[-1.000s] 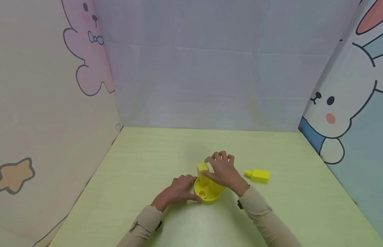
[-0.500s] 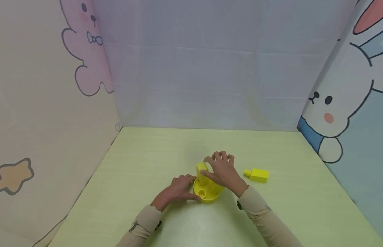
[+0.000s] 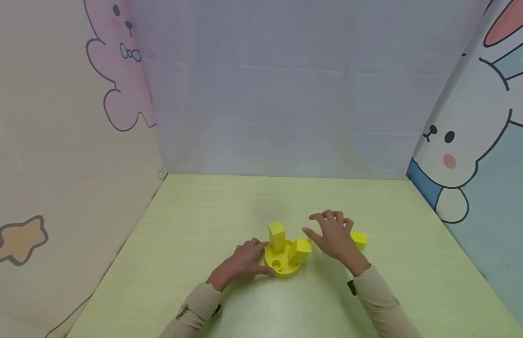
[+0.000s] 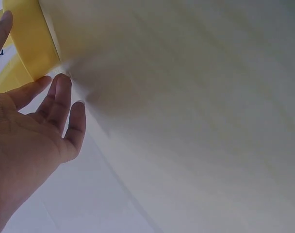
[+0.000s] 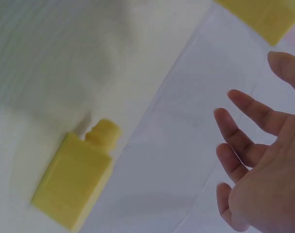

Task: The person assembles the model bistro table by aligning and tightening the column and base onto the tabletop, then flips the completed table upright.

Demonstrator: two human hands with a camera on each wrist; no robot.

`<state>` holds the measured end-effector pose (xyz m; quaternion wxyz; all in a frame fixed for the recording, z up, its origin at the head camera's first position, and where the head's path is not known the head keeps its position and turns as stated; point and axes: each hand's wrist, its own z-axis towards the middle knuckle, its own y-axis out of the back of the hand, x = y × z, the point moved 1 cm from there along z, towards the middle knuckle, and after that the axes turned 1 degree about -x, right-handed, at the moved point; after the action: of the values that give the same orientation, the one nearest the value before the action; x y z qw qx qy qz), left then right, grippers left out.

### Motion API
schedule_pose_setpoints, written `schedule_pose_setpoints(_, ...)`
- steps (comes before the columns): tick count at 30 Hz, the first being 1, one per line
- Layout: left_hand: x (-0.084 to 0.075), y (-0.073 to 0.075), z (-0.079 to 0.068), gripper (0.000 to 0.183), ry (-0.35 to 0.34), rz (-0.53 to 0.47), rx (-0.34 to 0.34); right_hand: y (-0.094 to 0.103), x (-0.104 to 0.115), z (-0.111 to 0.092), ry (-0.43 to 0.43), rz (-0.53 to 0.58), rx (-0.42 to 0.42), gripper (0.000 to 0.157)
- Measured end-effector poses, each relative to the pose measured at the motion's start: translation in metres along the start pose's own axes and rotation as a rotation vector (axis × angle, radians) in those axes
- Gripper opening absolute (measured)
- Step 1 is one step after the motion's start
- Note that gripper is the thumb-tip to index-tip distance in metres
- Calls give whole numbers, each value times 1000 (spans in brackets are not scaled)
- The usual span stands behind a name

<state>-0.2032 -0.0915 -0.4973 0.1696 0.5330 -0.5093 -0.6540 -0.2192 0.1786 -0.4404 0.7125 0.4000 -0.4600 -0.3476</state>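
Observation:
My left hand (image 3: pixel 243 263) holds the side of a round yellow base (image 3: pixel 269 267) on the table, thumb at the near rim and forefinger at the far rim. In the left wrist view the base's wall (image 4: pixel 33 36) sits between thumb and fingers. Two yellow rectangular blocks stand in the base: a back block (image 3: pixel 276 234) and a right-hand block (image 3: pixel 301 250). A ring-shaped socket (image 3: pixel 276 265) shows at the front. My right hand (image 3: pixel 336 238), fingers spread and holding nothing, hovers between the base and a loose yellow block (image 5: pixel 72 177) with a knobbed end, partly hidden in the head view.
The pale yellow-green table (image 3: pixel 193 211) is bounded by a plain back sheet (image 3: pixel 261 117). Printed side walls stand at left and right, the right one with a rabbit drawing (image 3: pixel 459 155).
My right hand has let go of the right-hand block and moved right, toward the loose block. That standing block now shows fully. The left hand and base have stayed put.

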Motion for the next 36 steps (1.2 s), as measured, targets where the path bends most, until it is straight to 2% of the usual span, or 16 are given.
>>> schedule_pose_setpoints(3,-2,-2,-2,88,16,-4,3,10,-23,-9,-66,9,-20,44)
schedule_pose_setpoints(8,-5,-3,-5,86,15,-26,5,26,-59,-28,-181,24,2,51)
schedule_pose_setpoints(14,-5,-4,-7,86,-4,-85,20,34,-90,-47,-258,24,36,55)
schedule_pose_setpoints(23,1,-7,0,72,-26,-152,26,33,-100,-56,-274,17,76,58)
schedule_pose_setpoints(30,2,-11,-2,77,-12,-135,33,33,-101,-54,-284,2,167,63)
schedule_pose_setpoints(36,-6,-14,-8,79,9,-144,17,31,-104,-52,-292,-17,198,61)
